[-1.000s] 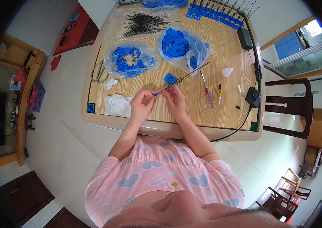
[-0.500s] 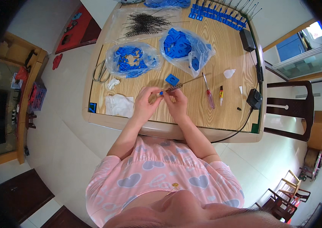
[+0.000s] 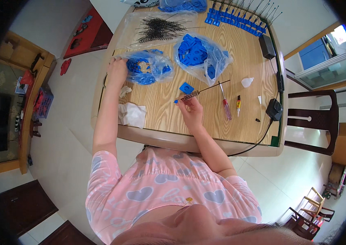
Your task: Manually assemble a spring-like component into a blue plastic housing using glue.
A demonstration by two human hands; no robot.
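Pinched in the right hand's (image 3: 191,112) grip is a thin black wire spring rod (image 3: 197,93), coiled near the fingers and straight beyond, with a small blue tip, held just above the pale wood-grain bench (image 3: 222,134). Beside it lies a flat blue plastic square (image 3: 186,87). At the bench's left edge, the left hand (image 3: 117,69) rests on a crinkled clear bag of blue plastic parts (image 3: 146,67); whether it clasps the film cannot be told.

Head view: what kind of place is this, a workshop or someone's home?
Probably a home used for piecework: a wooden table on tiled floor, a dining chair beside it, and clear bags of blue plastic parts with black springs.
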